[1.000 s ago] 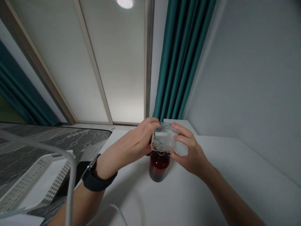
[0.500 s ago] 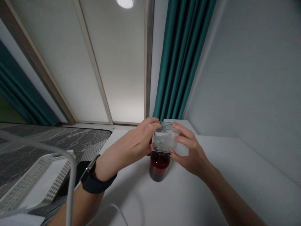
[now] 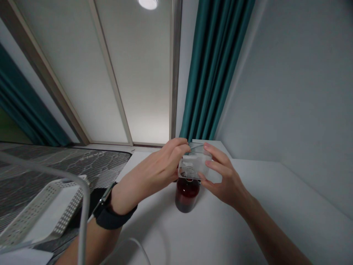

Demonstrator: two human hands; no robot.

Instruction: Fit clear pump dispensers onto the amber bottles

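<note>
A clear plastic box is held up between my two hands, above and partly in front of a dark red bottle. My left hand, with a dark watch on its wrist, grips the box's left side; some of its fingertips are hidden behind the box. My right hand holds the right side, thumb low and fingers on the upper edge and side. Through the clear wall shows the bottle's top, blurred. The bottle stands upright on the white table.
A white perforated basket lies at the left beside the table. A grey curved tube crosses the near left, and a white cable lies on the table. Teal curtains and sliding doors are behind, a wall at right.
Both hands and the clear box have shifted very slightly to the right. The grip of both hands on the box stays the same, and the bottle stands in place.
</note>
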